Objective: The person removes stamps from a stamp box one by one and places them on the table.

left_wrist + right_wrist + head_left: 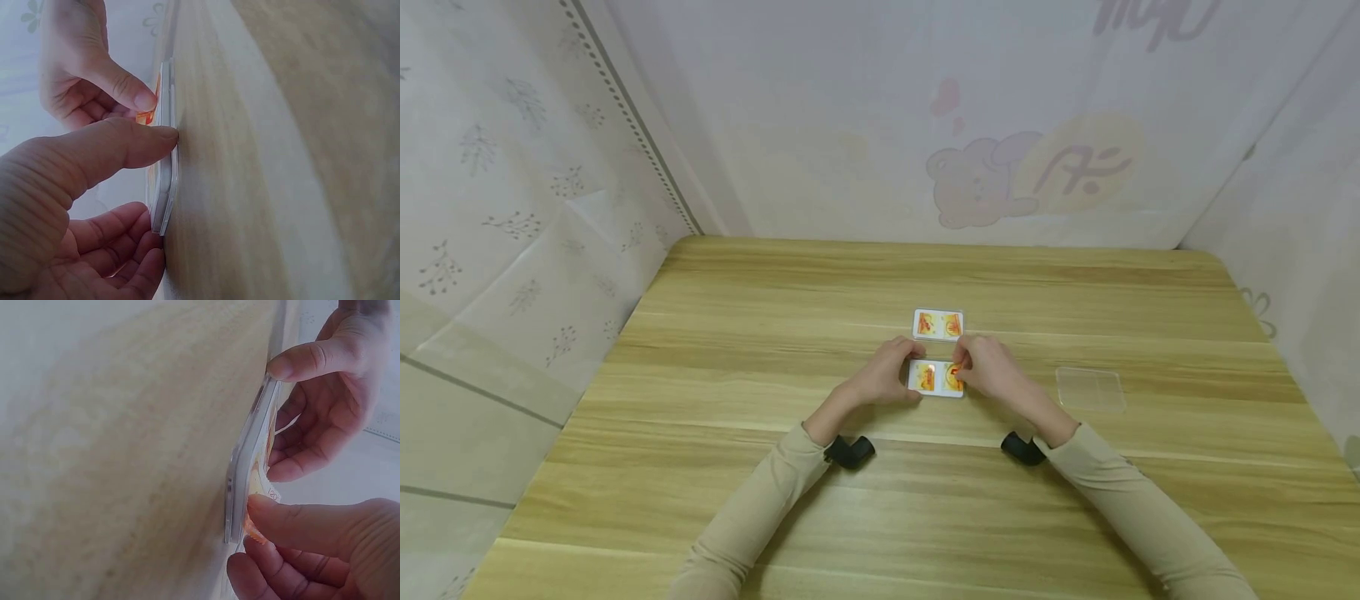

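Note:
In the head view, a small flat white case with two orange-and-yellow stamps lies between the hands on the table. My left hand holds the case from its left side, thumb at the near edge and fingers at the far edge. At its right end, my right hand pinches a stamp between thumb and fingertip. That stamp's toothed edge lifts away from the case in the right wrist view. The other stamp lies flat on the left half. Seen edge-on in the left wrist view, the case has clear layers.
A second case with two similar stamps lies just beyond the hands. To the right rests a clear plastic cover on the wooden table. Patterned cloth hangs behind the table and at both sides.

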### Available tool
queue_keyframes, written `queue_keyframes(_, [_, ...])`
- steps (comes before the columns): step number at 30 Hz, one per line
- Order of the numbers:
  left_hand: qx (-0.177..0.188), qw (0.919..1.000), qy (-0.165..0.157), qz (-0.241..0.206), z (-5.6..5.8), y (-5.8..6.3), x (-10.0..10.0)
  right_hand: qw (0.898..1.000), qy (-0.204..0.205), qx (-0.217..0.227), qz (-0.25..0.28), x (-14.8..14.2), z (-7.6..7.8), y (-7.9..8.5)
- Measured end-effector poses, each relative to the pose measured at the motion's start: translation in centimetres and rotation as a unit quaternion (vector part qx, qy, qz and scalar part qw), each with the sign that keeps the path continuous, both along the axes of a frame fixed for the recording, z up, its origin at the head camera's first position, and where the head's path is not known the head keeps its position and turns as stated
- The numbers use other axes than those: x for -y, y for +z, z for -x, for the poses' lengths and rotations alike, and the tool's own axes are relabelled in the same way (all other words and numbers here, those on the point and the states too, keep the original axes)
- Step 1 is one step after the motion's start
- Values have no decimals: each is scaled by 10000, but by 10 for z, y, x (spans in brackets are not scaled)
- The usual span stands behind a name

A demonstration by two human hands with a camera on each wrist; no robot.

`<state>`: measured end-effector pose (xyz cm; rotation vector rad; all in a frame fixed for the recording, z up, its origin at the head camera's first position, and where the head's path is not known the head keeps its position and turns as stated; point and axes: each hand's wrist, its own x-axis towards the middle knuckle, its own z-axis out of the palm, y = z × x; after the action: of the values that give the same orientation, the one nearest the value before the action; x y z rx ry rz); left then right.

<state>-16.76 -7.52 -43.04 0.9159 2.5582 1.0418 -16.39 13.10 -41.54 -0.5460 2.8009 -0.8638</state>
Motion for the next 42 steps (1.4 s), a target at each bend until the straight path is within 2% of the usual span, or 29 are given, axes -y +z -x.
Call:
queue_keyframes(17, [-44, 10000, 9, 59, 0, -1, 0, 9989, -157, 180, 398, -1, 0, -2])
queue_keyframes(30, [-70, 10000, -33, 19, 1, -2, 0, 9955, -37, 109, 946, -13, 1, -6])
queue_keyframes(42, [-152, 9999, -23, -6, 1, -2, 0, 9920, -127, 602, 1100, -22, 3, -5])
